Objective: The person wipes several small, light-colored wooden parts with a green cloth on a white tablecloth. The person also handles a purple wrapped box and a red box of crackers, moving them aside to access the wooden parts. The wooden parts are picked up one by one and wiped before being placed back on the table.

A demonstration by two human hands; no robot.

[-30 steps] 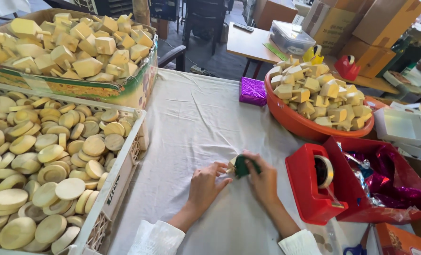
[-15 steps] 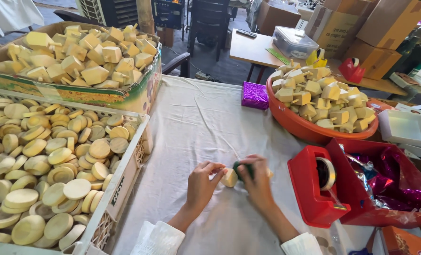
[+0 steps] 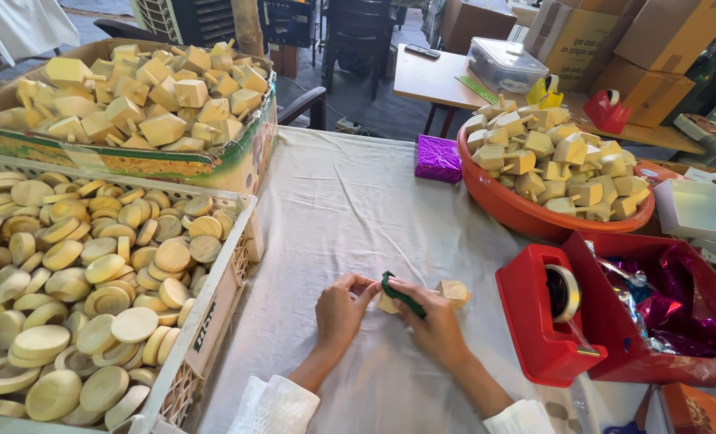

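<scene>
My left hand and my right hand meet over the white cloth-covered table. Between them they hold a small pale wooden piece. A dark green strip lies across my right hand's fingers, pressed against that piece. A second wooden block lies on the cloth just right of my right hand, touching it or nearly so.
A white crate of round wooden discs fills the left. Behind it stands a cardboard box of wooden blocks. An orange bowl of blocks, a purple foil packet, a red tape dispenser and a red tray of foil sit right.
The camera has tilted slightly. My hands stay together on the cloth, working the wooden piece and the green strip; the strip now lies more across my right fingers.
</scene>
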